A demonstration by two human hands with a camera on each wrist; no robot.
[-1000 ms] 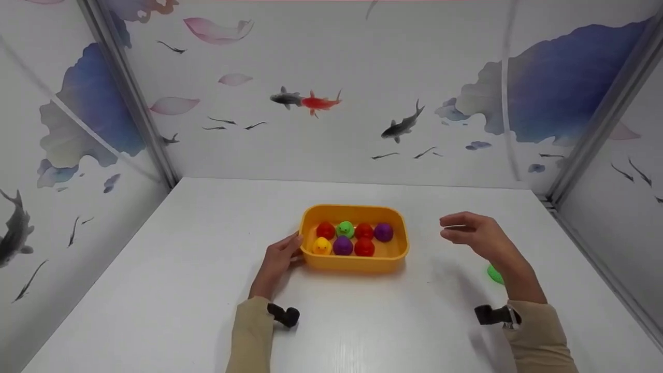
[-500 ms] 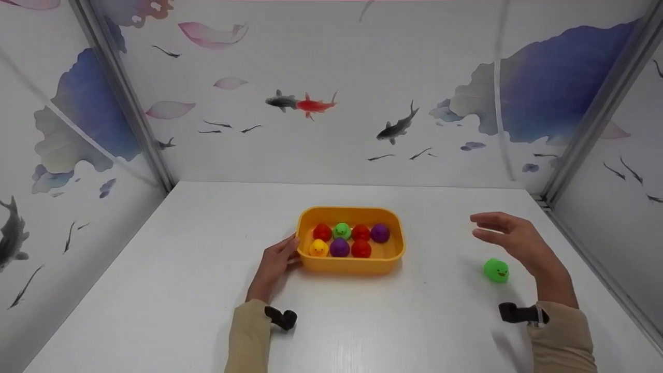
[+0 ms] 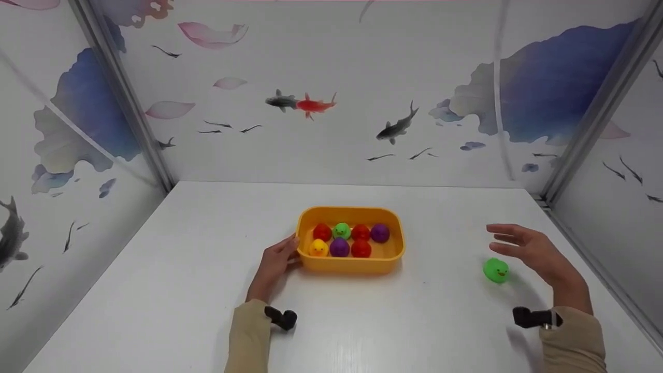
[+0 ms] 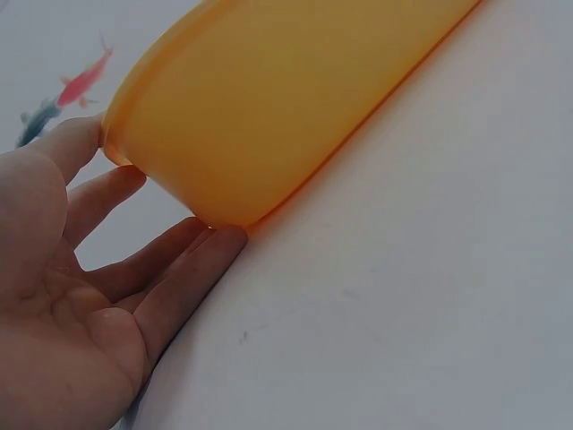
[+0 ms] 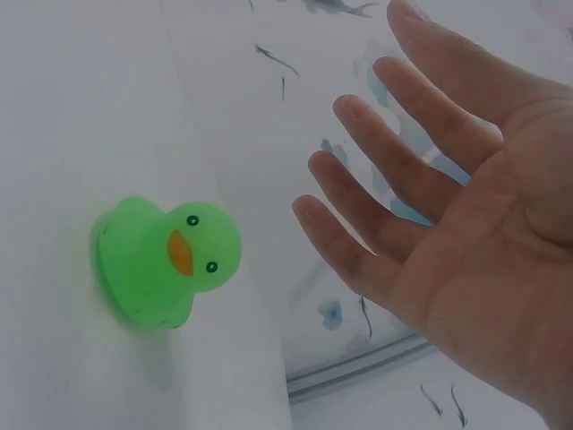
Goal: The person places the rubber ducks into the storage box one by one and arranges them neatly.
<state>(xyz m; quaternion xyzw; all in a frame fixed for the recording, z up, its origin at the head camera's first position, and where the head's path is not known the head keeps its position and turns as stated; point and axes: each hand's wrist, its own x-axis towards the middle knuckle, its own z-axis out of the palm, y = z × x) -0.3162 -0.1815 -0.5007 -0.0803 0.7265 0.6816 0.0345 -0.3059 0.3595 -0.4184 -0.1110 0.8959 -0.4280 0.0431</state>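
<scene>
An orange plastic bin point(image 3: 349, 266) stands mid-table with small toys in it. My left hand point(image 3: 274, 261) holds its left end: in the left wrist view the thumb is at the rim and the other fingers point(image 4: 192, 278) lie against the outer wall. Inside are a yellow rubber duck point(image 3: 318, 248), a green one point(image 3: 342, 231), and several round red and purple toys. To the right, another green rubber duck point(image 3: 496, 270) sits upright on the table. My right hand point(image 3: 536, 254) is raised just beyond it, fingers spread and holding nothing; the right wrist view shows the duck apart from the fingertips.
The white table point(image 3: 362, 321) is bounded by a back wall point(image 3: 352, 155) and side walls printed with fish and petals. Metal posts point(image 3: 595, 109) stand at the back corners. Black wrist cameras point(image 3: 282, 318) sit at both sleeves.
My right hand has moved right and slightly toward me, away from the bin, uncovering the green duck on the table. My left hand stays at the bin; the head view has shifted slightly.
</scene>
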